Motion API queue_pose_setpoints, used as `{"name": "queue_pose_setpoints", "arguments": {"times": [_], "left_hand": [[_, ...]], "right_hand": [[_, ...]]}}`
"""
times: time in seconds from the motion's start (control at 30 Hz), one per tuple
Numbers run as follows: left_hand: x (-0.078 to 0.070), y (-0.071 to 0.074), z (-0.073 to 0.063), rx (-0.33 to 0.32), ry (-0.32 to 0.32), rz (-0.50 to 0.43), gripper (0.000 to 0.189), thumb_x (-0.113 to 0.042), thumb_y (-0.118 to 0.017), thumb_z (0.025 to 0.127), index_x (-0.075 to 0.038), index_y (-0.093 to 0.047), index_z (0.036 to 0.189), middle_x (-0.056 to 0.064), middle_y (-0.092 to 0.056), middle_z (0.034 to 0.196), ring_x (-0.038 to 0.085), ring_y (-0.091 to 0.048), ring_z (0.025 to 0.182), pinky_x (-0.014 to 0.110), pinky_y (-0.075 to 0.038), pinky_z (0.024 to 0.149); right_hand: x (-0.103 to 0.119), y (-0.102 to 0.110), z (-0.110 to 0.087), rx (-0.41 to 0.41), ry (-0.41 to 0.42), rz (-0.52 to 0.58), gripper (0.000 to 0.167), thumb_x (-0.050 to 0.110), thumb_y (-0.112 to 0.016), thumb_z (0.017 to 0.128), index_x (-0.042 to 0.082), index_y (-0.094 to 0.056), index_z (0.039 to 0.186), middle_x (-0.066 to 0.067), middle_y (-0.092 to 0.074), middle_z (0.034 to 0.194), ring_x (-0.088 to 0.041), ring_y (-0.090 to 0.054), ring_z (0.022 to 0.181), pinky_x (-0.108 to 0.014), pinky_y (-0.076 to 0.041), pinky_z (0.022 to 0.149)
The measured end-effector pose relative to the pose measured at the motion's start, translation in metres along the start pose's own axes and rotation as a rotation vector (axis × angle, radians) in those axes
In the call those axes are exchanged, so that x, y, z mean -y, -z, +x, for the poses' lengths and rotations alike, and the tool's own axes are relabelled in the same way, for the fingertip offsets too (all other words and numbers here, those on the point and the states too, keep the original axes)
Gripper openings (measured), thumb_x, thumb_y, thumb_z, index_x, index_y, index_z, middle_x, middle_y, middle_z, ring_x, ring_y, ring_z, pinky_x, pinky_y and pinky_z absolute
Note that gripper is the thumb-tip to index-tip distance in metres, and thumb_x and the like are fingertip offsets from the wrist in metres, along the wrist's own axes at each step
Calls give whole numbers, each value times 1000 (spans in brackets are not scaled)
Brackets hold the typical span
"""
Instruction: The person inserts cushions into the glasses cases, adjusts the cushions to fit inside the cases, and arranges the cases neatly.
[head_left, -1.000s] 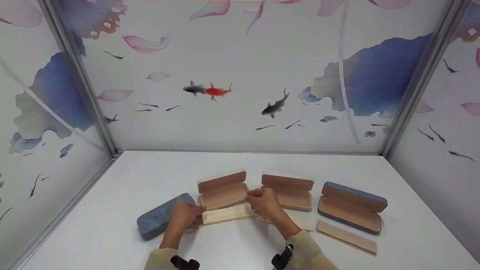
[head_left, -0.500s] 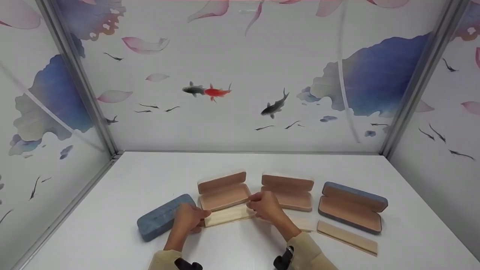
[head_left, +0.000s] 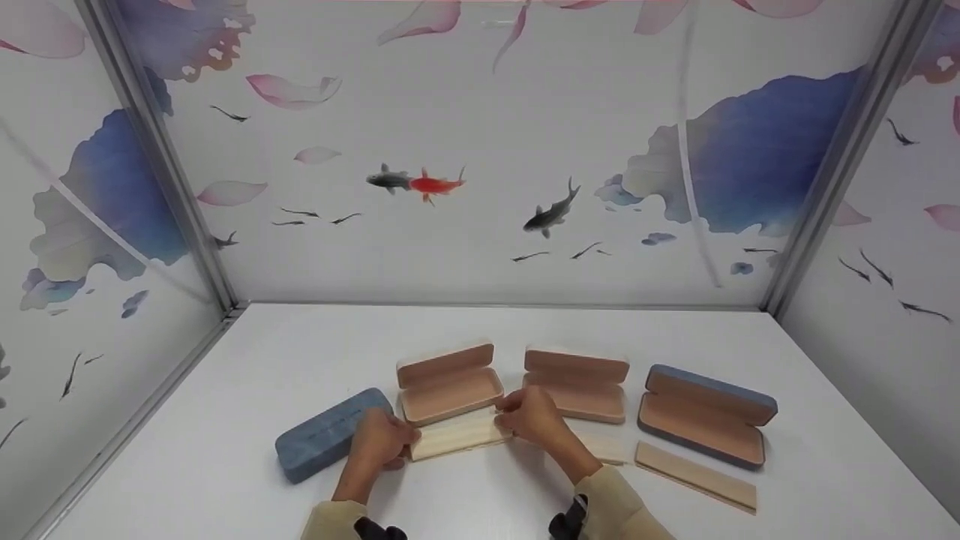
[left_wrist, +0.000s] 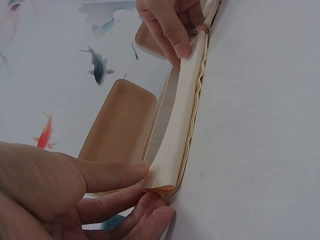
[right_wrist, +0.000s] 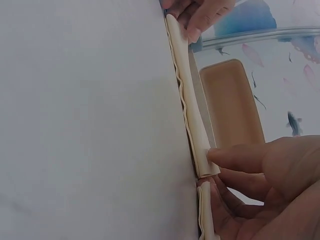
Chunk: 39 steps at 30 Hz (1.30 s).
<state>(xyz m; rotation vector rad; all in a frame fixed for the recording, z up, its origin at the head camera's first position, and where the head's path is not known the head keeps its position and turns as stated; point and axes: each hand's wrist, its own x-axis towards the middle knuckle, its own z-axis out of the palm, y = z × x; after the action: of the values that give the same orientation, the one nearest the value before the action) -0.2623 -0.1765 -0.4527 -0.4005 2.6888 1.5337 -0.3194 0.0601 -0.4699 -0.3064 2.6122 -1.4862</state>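
A folded cream cloth (head_left: 459, 437) lies lengthwise in front of an open glasses case (head_left: 442, 397) with a tan lining. My left hand (head_left: 380, 437) pinches the cloth's left end, thumb on top and fingers beneath, as the left wrist view shows. At the other end, my right hand (head_left: 534, 415) pinches the cloth between thumb and fingers. Wavy stacked layers show along the near edge of the cloth (right_wrist: 187, 100) in the right wrist view. Just beside my left hand is a closed blue glasses case (head_left: 326, 439).
Two more open glasses cases stand to the right, one pale outside (head_left: 574, 397) and one blue (head_left: 705, 427). In front of them lie another pale folded cloth (head_left: 609, 448), partly behind my right forearm, and a tan folded cloth (head_left: 696, 478). Printed walls enclose the white table (head_left: 187, 450).
Both hands have shifted slightly toward me, the left one also a little to the right. The cream cloth has moved slightly nearer and right, away from the open case.
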Motion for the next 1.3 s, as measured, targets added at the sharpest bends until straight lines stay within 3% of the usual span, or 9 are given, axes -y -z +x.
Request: {"name": "queue_pose_setpoints", "arguments": {"times": [0.27, 0.43, 0.6, 0.83, 1.07, 1.2, 1.3], "left_hand": [[1, -3, -2, -28, -121, 67, 10, 7, -72, 76, 4, -69, 67, 2, -60, 50, 11, -51, 47, 22, -42, 45], [-3, -2, -4, -19, -72, 130, 5, 5, -73, 79, 2, -70, 76, 6, -66, 61, 13, -58, 54, 22, -47, 46], [-9, 3, -6, 30, -68, 175, 5, 0, -73, 83, 2, -71, 86, 7, -66, 76, 15, -59, 64, 26, -51, 50], [-10, 8, -5, 103, -57, 50, 9, -2, -66, 89, 5, -67, 93, 11, -66, 76, 15, -61, 64, 28, -54, 56], [-6, 8, 2, 129, 9, -124, 18, -6, -62, 94, 8, -61, 106, 16, -67, 88, 19, -70, 66, 34, -61, 63], [-5, 6, 4, 130, 35, -245, 19, -5, -62, 95, 6, -56, 109, 15, -63, 90, 21, -71, 72, 35, -62, 67], [-6, 6, 5, 119, 31, -285, 19, -4, -62, 95, 6, -54, 109, 15, -63, 91, 22, -72, 75, 36, -62, 69]], "right_hand": [[-2, 2, 0, 18, 34, -40, 7, 0, -75, 84, -1, -77, 91, -6, -72, 80, -9, -59, 64, -24, -50, 59], [0, 2, -1, 27, 27, -59, 3, 1, -75, 84, 1, -77, 86, -4, -71, 77, -10, -58, 64, -24, -49, 58], [5, 5, -2, 53, 29, -14, 3, 2, -74, 86, 0, -76, 88, -4, -69, 77, -11, -55, 62, -23, -47, 55], [10, 9, -3, 41, -4, 52, 5, 5, -74, 89, 0, -75, 90, -3, -66, 77, -12, -56, 67, -23, -46, 53], [10, 12, -1, -19, 47, 89, 9, 3, -70, 91, -5, -72, 93, -6, -68, 80, -11, -56, 67, -23, -49, 59], [8, 12, -1, -2, 60, 173, 13, 4, -62, 96, -8, -65, 100, -9, -64, 84, -14, -58, 69, -28, -55, 63], [7, 12, 0, 12, 48, 216, 15, 4, -59, 96, -9, -62, 104, -10, -64, 87, -15, -60, 72, -34, -59, 67]]}}
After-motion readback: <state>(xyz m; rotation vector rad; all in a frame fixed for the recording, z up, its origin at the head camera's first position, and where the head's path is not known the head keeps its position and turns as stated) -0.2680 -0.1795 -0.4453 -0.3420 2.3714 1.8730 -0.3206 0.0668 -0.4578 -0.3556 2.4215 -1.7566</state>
